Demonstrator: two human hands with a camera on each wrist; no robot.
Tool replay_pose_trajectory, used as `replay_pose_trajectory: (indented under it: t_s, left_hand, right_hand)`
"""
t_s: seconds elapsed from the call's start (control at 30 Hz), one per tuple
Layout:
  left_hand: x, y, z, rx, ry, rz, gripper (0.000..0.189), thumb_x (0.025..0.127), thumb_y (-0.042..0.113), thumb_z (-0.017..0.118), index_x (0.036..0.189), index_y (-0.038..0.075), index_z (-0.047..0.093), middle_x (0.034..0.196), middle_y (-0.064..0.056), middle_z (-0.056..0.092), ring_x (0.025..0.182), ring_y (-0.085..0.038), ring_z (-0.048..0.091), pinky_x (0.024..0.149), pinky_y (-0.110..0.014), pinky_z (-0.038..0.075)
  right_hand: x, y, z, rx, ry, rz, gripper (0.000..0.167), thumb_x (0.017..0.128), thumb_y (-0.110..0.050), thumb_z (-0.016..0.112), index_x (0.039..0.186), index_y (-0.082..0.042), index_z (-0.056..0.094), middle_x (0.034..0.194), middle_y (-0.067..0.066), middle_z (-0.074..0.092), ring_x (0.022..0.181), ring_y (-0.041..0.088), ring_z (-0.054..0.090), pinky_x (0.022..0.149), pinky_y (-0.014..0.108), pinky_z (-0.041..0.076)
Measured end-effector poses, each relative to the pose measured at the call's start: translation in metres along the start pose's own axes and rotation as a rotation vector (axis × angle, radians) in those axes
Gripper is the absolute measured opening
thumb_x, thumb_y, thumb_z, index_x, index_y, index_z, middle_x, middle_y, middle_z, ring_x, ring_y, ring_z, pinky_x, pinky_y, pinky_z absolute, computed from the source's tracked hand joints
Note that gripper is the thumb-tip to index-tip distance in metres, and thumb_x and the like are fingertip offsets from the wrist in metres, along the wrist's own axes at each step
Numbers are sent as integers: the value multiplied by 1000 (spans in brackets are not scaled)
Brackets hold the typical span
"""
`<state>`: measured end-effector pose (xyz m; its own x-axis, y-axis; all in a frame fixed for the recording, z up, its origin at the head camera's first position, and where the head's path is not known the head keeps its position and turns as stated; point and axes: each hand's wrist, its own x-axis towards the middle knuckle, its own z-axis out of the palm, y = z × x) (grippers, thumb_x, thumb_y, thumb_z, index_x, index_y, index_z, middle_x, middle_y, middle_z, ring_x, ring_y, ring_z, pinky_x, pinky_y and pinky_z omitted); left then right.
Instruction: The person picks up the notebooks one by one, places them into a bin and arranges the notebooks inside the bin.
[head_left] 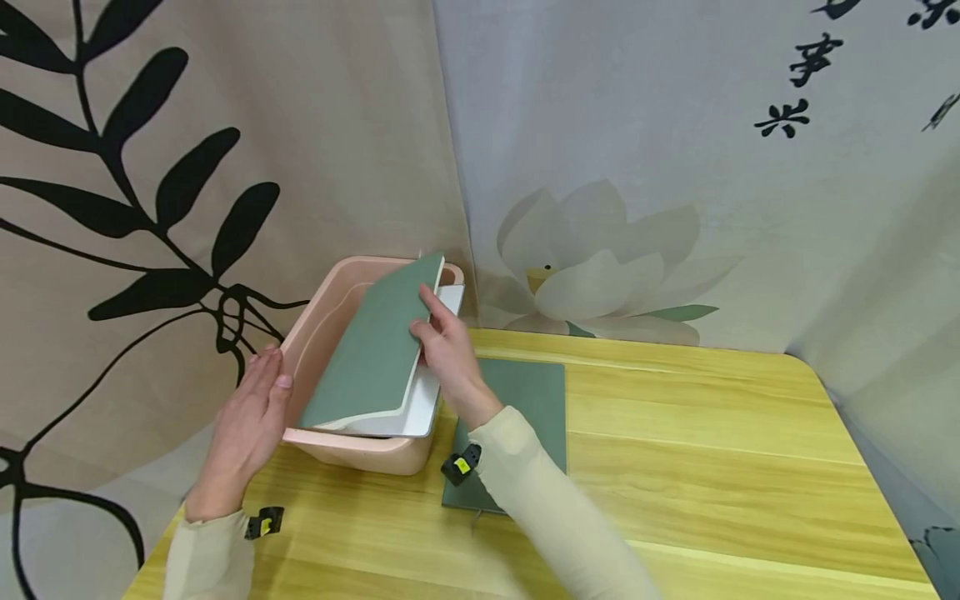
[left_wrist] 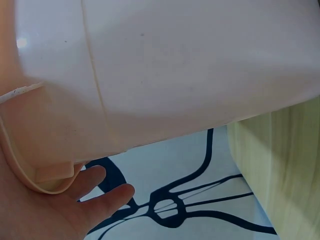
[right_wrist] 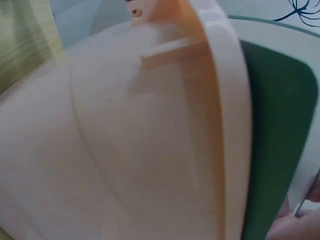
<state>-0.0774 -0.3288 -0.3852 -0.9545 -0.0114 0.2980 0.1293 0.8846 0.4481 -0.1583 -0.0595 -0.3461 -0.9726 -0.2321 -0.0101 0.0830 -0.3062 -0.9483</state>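
Well, the printed cloth (head_left: 360,125) is the biggest thing here, hanging beyond the fingers of both my hands, with dark leaves on the side past my left fingers. Below my fingers spreads the yellow wooden table (head_left: 712,467), reaching well out past my right hand. The pink tub (head_left: 360,456) stands between my two hands, its near side edge right at my left fingertips. Inside it, tilted and poking above the rim, is the green notebook (head_left: 367,350), just under my right fingertips. A second green book (head_left: 525,392) lies flat on the table, nearer to me than my right fingers and partly hidden by my forearm. Under the notebook, a flat white thing (head_left: 425,400) shows just below my right fingers; I can't tell what it is. My left hand (head_left: 251,417) rests against the tub's rim, its fingers nearly straight and grasping nothing. My right hand (head_left: 453,354) pinches the notebook's edge, thumb and forefinger on its cover.
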Motion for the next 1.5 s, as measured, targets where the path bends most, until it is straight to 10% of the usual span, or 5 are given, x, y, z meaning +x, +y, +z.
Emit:
replay_pose_trajectory:
  t_s: [0.77,0.9,1.1,1.23,1.5]
  left_hand:
    - [-1,2,-1,28,-12,0,65,115,39,26,156,-11,31,164,-29,27,148,-54,26,117,-68,24]
    - [-1,2,-1,31,-11,-2,65,115,39,26,156,-11,32,164,-29,28,149,-53,25,117,-69,24]
    - [1,2,0,29,-26,-7,66,114,40,26,157,-10,30,165,-28,26,152,-51,22,119,-67,22]
    - [2,2,2,25,-23,-7,66,114,40,27,156,-11,31,164,-30,26,151,-51,22,118,-68,23]
    - [0,2,0,39,-15,-24,68,114,42,27,156,-11,30,164,-30,26,151,-52,22,117,-69,23]
  right_hand:
    - [21,11,32,-232,-60,22,61,104,-10,49,163,-16,35,162,13,42,96,17,67,69,26,57]
    - [26,11,34,-436,-104,30,69,102,-10,50,165,-10,25,167,20,29,109,25,66,81,33,59]
    - [13,3,35,-931,-111,-151,75,100,-22,56,165,-7,22,171,23,-4,153,40,27,115,49,41]
    - [-1,0,24,-926,-99,-267,67,101,-23,55,163,-11,33,173,16,6,157,37,16,123,53,26]
    - [-34,0,-14,-840,-77,-350,60,102,-25,52,160,-13,41,172,8,20,153,33,31,119,55,34]
